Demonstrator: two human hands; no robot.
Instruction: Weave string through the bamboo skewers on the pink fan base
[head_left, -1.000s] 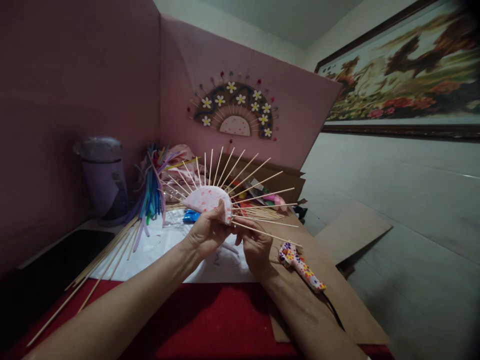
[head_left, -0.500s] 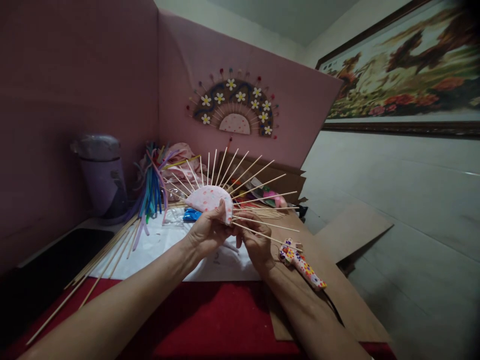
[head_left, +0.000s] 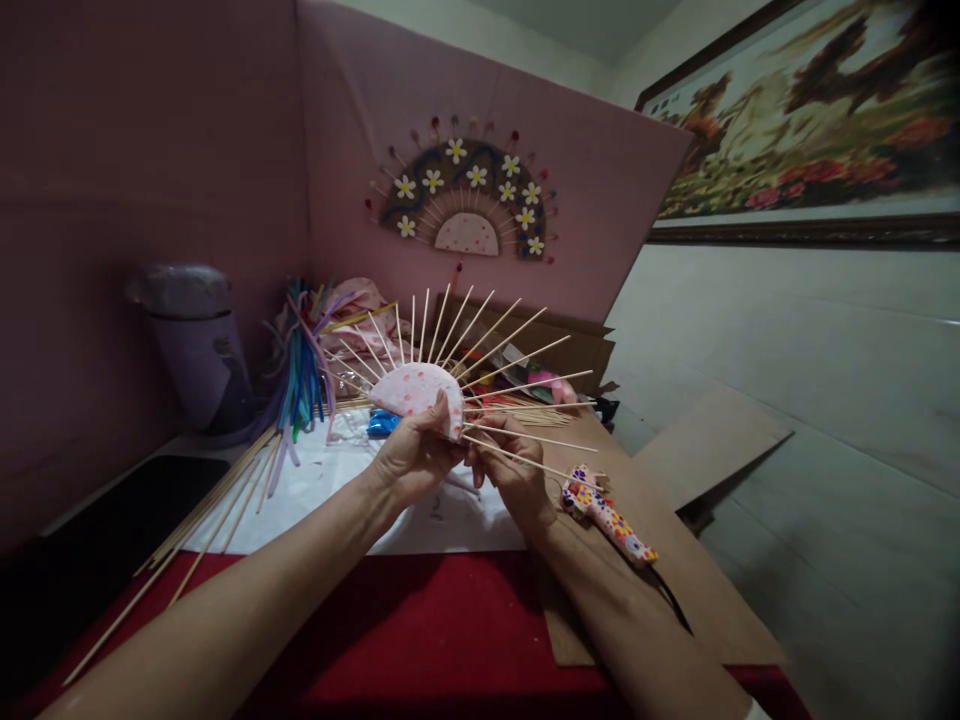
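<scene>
While the left hand (head_left: 409,462) grips the pink half-disc (head_left: 415,388) upright above the white sheet (head_left: 330,490), steadying its fanned skewers, the right hand (head_left: 510,478) apparently pinches the lowest skewer (head_left: 525,462) beside it.

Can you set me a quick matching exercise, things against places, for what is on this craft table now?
Things:
1. pink half-disc with sticks
2. finished fan
3. dotted glue gun
4. purple jug

Places:
A. on the brown cardboard, right of the hands
B. far left, by the wall
C. held in the left hand
D. hung on the pink board

Pairs: 1-C, 2-D, 3-A, 4-B
</scene>
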